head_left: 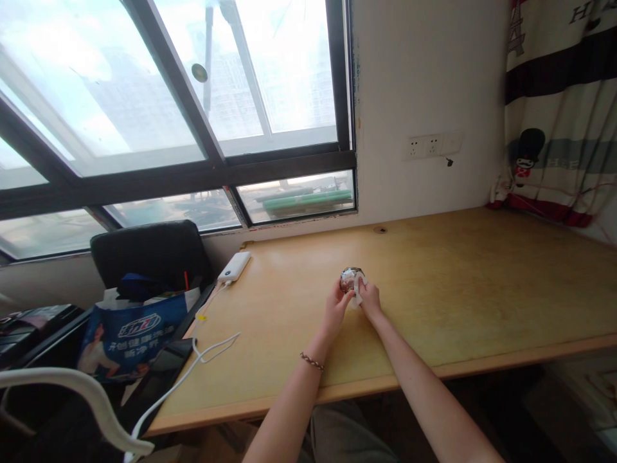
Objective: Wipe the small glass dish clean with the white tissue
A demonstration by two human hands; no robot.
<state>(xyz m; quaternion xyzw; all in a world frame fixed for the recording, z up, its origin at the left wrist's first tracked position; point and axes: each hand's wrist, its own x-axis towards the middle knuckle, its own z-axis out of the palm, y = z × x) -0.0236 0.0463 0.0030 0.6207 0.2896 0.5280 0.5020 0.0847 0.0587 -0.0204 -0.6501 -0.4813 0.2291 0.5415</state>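
Left hand: the left hand (336,303) curls around the left side of a small shiny round object (350,279), fingers narrow and holding it just above the wooden desk (482,283).
Right hand: the right hand (370,299) presses a white wipe (358,289) against the object's right side, fingers pinched on the wipe.
Object: mid-desk, between both hands, well out from the person; too small and glary to say what it is.
Left of scene: a white power bank (234,266) lies at the far left desk corner, its white cable (202,350) looping off the near left edge.
Beyond the desk: a black chair (149,251) carries a blue printed bag (130,334).
Risk: the object looks smooth and rounded, so I judge it could slip from the left fingers under the wipe's pressure and roll across the bare desk.
Second risk: an elbow drawn left might snag the cable and drag the power bank off.
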